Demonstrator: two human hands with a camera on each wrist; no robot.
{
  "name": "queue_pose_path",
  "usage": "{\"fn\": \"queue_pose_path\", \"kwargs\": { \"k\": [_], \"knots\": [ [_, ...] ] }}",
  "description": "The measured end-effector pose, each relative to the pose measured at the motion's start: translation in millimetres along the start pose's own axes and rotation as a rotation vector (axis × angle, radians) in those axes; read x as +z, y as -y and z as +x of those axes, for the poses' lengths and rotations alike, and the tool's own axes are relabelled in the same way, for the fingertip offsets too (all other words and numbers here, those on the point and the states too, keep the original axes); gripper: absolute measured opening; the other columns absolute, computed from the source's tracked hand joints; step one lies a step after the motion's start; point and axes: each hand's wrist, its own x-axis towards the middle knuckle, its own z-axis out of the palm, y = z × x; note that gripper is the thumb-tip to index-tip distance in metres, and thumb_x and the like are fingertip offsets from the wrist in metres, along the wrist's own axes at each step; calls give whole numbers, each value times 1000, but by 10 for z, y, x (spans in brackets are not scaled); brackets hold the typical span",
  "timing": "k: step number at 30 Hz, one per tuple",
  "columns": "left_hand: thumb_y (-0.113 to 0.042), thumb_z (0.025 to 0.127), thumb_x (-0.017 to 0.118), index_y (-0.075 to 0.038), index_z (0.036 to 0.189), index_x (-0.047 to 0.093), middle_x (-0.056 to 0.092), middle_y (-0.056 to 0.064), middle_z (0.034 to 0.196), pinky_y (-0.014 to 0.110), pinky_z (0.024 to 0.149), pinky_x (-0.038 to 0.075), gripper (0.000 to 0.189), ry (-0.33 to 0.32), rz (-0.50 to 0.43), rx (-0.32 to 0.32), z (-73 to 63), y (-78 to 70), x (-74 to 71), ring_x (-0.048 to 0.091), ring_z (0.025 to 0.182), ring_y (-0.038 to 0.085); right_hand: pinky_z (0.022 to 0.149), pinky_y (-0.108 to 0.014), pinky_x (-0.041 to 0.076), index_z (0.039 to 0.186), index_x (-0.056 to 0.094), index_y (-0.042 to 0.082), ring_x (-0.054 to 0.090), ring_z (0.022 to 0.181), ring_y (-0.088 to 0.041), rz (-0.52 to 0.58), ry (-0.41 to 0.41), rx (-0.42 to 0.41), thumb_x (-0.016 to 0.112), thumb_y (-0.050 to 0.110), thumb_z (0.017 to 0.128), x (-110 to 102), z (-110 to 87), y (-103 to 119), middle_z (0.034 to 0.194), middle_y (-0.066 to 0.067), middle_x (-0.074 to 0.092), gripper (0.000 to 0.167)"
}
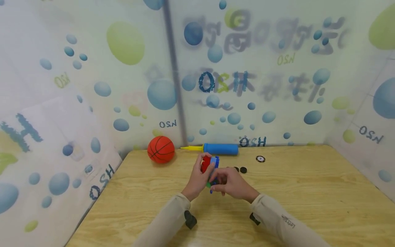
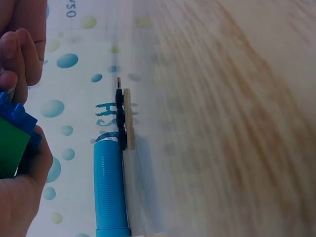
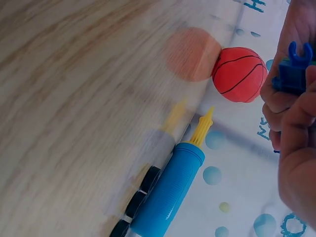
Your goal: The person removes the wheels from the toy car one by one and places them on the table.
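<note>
My left hand (image 1: 196, 179) holds up a building-block toy (image 1: 205, 164) made of red, blue and green bricks, close over the middle of the table. On the toy's near side, my right hand (image 1: 234, 183) has its thumb and curled fingers pinching at the blue part low down. The left wrist view shows the toy's green side (image 2: 12, 148) and blue studs, with curled right fingers just above. A blue brick with an open clip (image 3: 294, 74) sticks out beside the right fingers in the right wrist view. Its far side is hidden by the hands.
A red basketball (image 1: 161, 150) sits at the table's back left. Beside it lies a blue hand pump (image 1: 220, 149) with a yellow nozzle. Several small black wheels (image 1: 243, 170) lie behind the right hand, and a round black-and-white disc (image 1: 260, 159) farther right. Patterned curtains enclose the table (image 1: 308, 192).
</note>
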Motion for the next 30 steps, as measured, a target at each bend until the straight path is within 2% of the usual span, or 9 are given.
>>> {"fn": "queue_pose_path", "kwargs": {
  "k": [4, 7, 9, 12, 15, 18, 20, 26, 30],
  "knots": [
    [-29, 105, 53, -18, 139, 38, 50, 17, 132, 29, 82, 54, 39, 1, 1, 2, 24, 50, 1, 57, 105, 26, 48, -28, 52, 93, 66, 8, 60, 52, -32, -54, -19, -37, 75, 2, 86, 24, -6, 7, 64, -9, 61, 14],
    [-28, 105, 53, -19, 139, 38, 50, 17, 134, 30, 85, 54, 38, -29, 0, -18, 38, 67, -7, 56, 108, 27, 50, -20, 47, 89, 65, 10, 53, 50, -14, -183, -44, -109, 76, 3, 85, 46, -4, -4, 64, -3, 61, 14],
    [-28, 105, 52, -21, 137, 38, 49, 17, 137, 33, 88, 55, 36, -61, -1, -43, 44, 70, -21, 55, 113, 28, 51, -19, 45, 90, 65, 11, 51, 51, -7, -227, -60, -130, 77, 5, 86, 51, 0, -18, 65, -1, 61, 13],
    [-30, 105, 52, -23, 137, 39, 47, 17, 141, 38, 92, 55, 35, -91, 12, -80, 32, 54, -46, 53, 119, 31, 51, -21, 49, 94, 67, 12, 55, 51, -10, -185, -47, -104, 77, 11, 87, 35, -3, -47, 67, -3, 62, 12],
    [-33, 104, 53, -24, 138, 40, 46, 17, 143, 43, 96, 55, 37, -75, 49, -81, 19, 17, -61, 51, 124, 33, 51, -30, 56, 103, 69, 11, 63, 52, -19, -57, -17, -56, 77, 14, 87, -11, -21, -57, 69, -10, 64, 18],
    [-35, 104, 53, -25, 139, 41, 47, 15, 143, 46, 98, 55, 39, -60, 55, -78, 19, -15, -69, 51, 126, 34, 52, -34, 58, 109, 69, 8, 65, 54, -17, -6, 6, -46, 77, 11, 87, -65, -38, -41, 72, -13, 66, 24],
    [-35, 104, 54, -25, 139, 41, 47, 14, 143, 48, 99, 55, 39, -61, 48, -79, 29, -31, -73, 51, 126, 34, 54, -34, 59, 112, 69, 7, 65, 56, -14, 3, 25, -46, 76, 7, 87, -99, -42, -22, 75, -14, 67, 26],
    [-34, 104, 53, -26, 138, 42, 47, 15, 143, 43, 96, 55, 37, -41, 42, -66, 39, -56, -81, 52, 123, 32, 60, -42, 60, 117, 69, 8, 67, 61, -22, -16, 48, -44, 73, 4, 89, -186, -55, 14, 78, -14, 68, 29],
    [-36, 103, 54, -27, 136, 43, 50, 16, 138, 35, 86, 58, 36, -17, 48, -74, 15, -47, -99, 56, 117, 31, 60, -34, 59, 117, 69, 6, 65, 61, -19, -47, 37, -41, 75, 10, 88, -228, -79, -15, 79, -12, 68, 30]
  ]
}}
